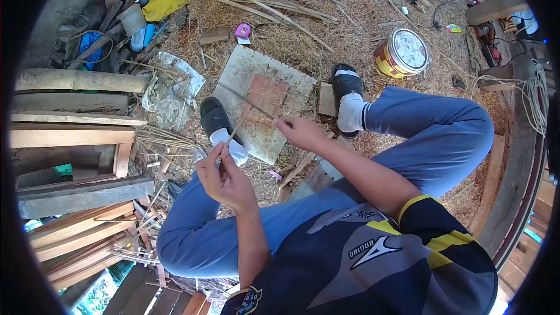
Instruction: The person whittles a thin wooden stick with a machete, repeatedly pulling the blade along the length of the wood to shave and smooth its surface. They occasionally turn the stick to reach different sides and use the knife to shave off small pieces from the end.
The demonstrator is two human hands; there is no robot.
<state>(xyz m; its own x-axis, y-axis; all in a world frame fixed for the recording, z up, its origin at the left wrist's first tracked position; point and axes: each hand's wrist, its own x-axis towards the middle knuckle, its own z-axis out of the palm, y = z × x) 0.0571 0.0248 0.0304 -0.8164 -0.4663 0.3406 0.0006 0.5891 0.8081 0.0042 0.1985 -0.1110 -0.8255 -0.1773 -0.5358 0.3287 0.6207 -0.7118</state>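
Observation:
Between the fingertips of my left hand [224,179] is a thin pale wooden stick [235,129], slanting up and away. My right hand [300,134] is closed on the near end of a thin dark rod [248,102], which points to the upper left. The rod crosses close by the stick's far end in this view; I cannot tell whether they touch. Both hands are over a worn pale board [236,73] on the ground between my feet. A reddish-brown square piece [269,90] lies on that board.
Wood shavings cover the ground. Beyond the board are long wooden strips [291,9] and a pink tape measure [243,31]. A lidded yellow-and-red bucket [385,61] stands to the right. Stacked timber [76,138] and a crumpled plastic sheet [169,96] lie on the left.

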